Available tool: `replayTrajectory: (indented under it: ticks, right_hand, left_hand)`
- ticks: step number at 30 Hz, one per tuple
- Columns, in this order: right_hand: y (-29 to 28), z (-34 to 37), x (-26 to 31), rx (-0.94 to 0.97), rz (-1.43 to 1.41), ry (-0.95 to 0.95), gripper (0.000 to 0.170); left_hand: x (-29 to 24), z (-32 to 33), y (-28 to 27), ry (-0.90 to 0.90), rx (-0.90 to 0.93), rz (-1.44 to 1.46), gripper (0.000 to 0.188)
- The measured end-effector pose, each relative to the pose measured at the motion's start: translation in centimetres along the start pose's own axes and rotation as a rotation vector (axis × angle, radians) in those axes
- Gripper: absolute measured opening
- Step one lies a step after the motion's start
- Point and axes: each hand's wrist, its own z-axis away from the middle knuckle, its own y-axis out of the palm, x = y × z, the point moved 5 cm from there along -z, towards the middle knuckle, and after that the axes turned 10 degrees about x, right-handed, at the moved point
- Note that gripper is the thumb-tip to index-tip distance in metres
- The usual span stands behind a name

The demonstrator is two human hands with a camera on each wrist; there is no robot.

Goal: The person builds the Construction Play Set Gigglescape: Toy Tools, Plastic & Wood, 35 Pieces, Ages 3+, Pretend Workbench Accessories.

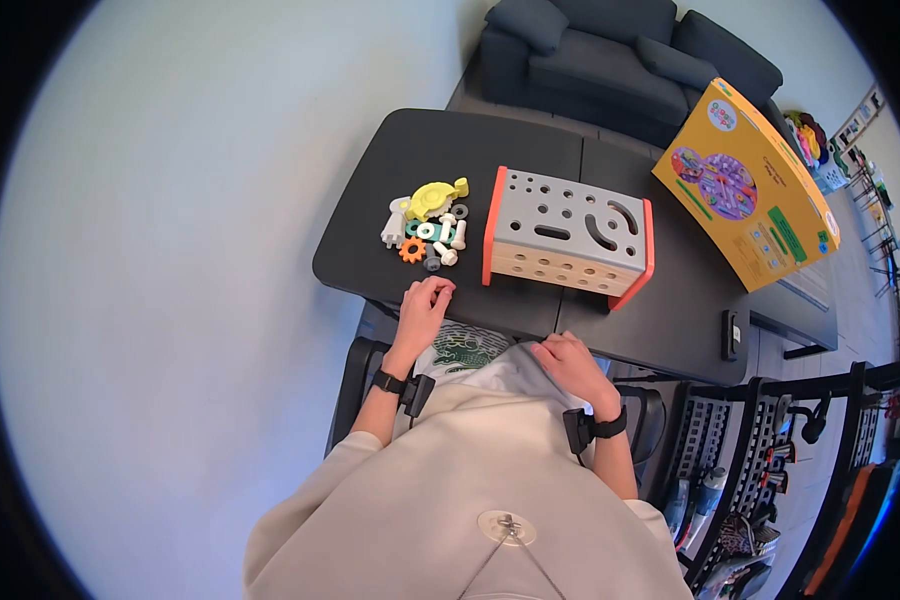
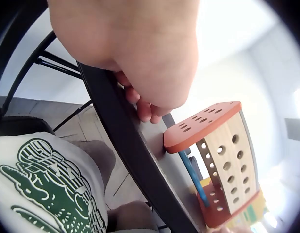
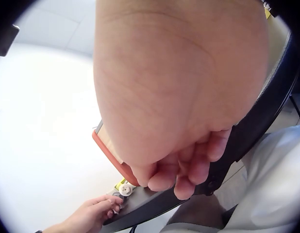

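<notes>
My left hand [image 1: 422,312] rests at the front edge of the black table, its fingers loosely curled with nothing in them. Just beyond it lies a pile of toy parts: a yellow piece [image 1: 432,199], a pale grey piece [image 1: 395,223], an orange gear [image 1: 412,250] and several white bolts [image 1: 446,254]. At the same edge, further right, my right hand [image 1: 574,364] hangs relaxed; its bent fingers [image 3: 198,170] hold nothing in the right wrist view. Between and beyond the hands stands a toy workbench [image 1: 570,262] with a grey holed top, wooden sides and red end panels [image 2: 203,124].
A large yellow-orange box [image 1: 770,200] stands tilted at the right of the table. Near the right front corner lies a small black device [image 1: 732,335]. Behind the table is a dark sofa [image 1: 610,75]; black shelving [image 1: 705,430] with bottles stands to my right.
</notes>
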Motion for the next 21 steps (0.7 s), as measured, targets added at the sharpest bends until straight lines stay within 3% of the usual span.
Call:
replayTrajectory:
  ticks: [1, 3, 8, 11, 15, 18, 21]
  right_hand:
    - [0.1, 0.0, -0.2, -0.001, 0.001, -0.004, 0.036]
    - [0.5, -0.1, -1.0, -0.021, -0.048, -0.007, 0.036]
    - [0.5, -0.1, -0.7, -0.001, -0.028, -0.002, 0.036]
    - [0.5, 0.0, -0.5, -0.005, -0.028, -0.004, 0.037]
    - [0.3, -0.2, -0.7, 0.017, -0.049, -0.001, 0.04]
    - [0.4, -0.1, -0.7, 0.006, -0.042, -0.011, 0.041]
    - [0.3, -0.1, -0.6, 0.022, -0.049, 0.019, 0.041]
  left_hand:
    - [0.2, -0.1, 0.1, 0.002, -0.004, -0.002, 0.015]
    - [1.3, -0.4, 0.3, -0.04, -0.06, 0.31, 0.014]
    - [1.3, -0.4, -0.4, -0.083, -0.131, 0.393, 0.021]
    - [1.1, -0.5, -1.1, -0.146, -0.21, 0.335, 0.032]
    - [0.6, -1.4, -2.2, -0.18, -0.202, 0.261, 0.032]
    - [0.4, -2.7, -2.9, -0.121, -0.21, 0.19, 0.03]
    - [-1.3, -3.6, -2.7, 0.122, -0.262, -0.143, 0.026]
